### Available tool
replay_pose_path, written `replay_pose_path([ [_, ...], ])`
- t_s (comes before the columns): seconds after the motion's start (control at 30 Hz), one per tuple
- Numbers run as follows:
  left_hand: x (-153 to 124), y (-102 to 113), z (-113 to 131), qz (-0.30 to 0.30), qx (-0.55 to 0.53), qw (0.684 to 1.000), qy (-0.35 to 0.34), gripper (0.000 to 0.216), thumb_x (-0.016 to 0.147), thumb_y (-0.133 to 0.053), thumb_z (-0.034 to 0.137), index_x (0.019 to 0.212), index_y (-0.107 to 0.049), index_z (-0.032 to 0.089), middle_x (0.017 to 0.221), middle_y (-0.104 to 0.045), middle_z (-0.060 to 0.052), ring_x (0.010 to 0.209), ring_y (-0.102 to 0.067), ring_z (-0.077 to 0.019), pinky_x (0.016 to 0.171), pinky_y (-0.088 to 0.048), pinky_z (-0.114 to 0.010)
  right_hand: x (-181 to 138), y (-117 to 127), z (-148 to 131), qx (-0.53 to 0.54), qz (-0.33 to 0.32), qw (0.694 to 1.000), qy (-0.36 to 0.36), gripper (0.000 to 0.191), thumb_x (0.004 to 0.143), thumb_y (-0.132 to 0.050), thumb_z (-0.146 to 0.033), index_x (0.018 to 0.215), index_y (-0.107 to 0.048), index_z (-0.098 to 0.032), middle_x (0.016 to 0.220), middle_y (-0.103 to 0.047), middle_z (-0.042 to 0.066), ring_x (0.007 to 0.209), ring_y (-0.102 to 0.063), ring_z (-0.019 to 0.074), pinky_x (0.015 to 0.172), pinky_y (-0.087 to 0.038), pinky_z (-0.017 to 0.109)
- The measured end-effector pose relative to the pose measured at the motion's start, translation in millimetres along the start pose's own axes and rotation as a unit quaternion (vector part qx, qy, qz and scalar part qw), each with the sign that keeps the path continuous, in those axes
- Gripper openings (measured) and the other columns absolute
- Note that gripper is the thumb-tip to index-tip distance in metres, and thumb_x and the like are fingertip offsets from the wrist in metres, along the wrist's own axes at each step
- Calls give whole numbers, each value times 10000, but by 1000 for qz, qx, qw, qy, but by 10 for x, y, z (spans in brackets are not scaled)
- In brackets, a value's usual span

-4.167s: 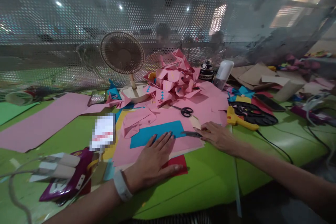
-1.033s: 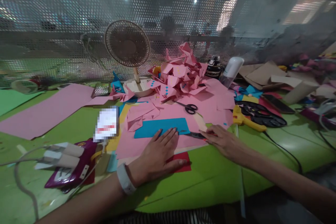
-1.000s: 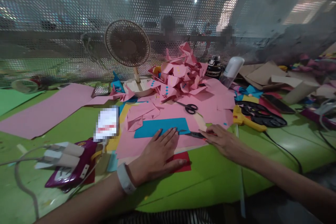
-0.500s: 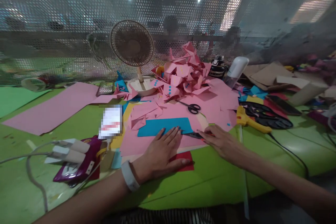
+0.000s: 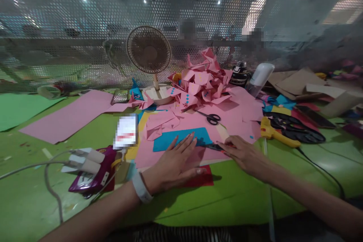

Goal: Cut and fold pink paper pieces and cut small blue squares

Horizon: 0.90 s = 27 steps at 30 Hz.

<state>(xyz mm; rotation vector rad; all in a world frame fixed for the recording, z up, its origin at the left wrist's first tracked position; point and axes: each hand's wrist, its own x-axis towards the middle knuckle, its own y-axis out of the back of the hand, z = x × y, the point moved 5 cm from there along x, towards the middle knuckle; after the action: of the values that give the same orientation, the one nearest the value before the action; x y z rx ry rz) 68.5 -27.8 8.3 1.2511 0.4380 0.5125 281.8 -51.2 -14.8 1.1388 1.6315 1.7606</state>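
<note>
A blue paper strip (image 5: 163,141) lies on pink sheets in front of me. My left hand (image 5: 177,164), with a pale band at the wrist, rests flat across the strip's lower edge, fingers spread. Under its thumb shows a piece of red paper (image 5: 208,176). My right hand (image 5: 241,151) grips a dark tapered tool with red on its handle (image 5: 214,146); its tip points left, at the blue strip's lower right edge. Its kind is not clear, since the fingers cover part of it. Black-handled scissors (image 5: 212,119) lie just beyond the strip.
Behind stand a pile of folded pink paper pieces (image 5: 204,79), a small fan (image 5: 149,51) and a white-capped bottle (image 5: 261,77). A yellow-handled tool (image 5: 276,136) lies right, a purple power strip (image 5: 109,166) with chargers left. Pink paper (image 5: 70,113) covers the far left.
The whole view has shifted slightly, so things appear a little further right. The blue strip now looks tilted, its right end nearer me. Both hands keep nearly the same pose.
</note>
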Motion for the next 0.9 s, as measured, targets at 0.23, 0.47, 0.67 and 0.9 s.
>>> replay_pose_path([
  [0.23,-102,-16,-121,-29,42,998,25,813,815,-182,705,1430,-159,175,1478,-158,-106,1363,-129,-263,1087,-59,-478,10,10,-20,-1,13,1000,13,418,899,-385,-152,1312,-445,-189,964,-540,122,898,-508,225,719,-489,364],
  [0.47,-121,-88,-124,9,62,998,17,804,814,-173,707,1435,-135,197,1488,-154,-83,1368,-113,-248,1089,-43,-447,133,-47,-101,-15,6,1000,4,400,895,-425,-183,1293,-464,-185,981,-542,114,888,-502,225,745,-469,379],
  [0.67,-127,-119,-150,15,58,998,15,819,811,-177,710,1433,-140,179,1486,-160,-91,1368,-115,-240,1089,-33,-443,95,-51,-131,-16,-13,1000,20,407,895,-404,-152,1297,-456,-187,997,-532,115,885,-496,220,746,-462,370],
  [0.9,-135,-111,-144,12,43,999,20,818,810,-178,712,1436,-119,188,1488,-146,-91,1368,-117,-242,1089,-43,-450,81,-35,-118,-21,24,999,18,400,891,-414,-170,1283,-476,-223,968,-554,110,877,-521,223,729,-468,366],
])
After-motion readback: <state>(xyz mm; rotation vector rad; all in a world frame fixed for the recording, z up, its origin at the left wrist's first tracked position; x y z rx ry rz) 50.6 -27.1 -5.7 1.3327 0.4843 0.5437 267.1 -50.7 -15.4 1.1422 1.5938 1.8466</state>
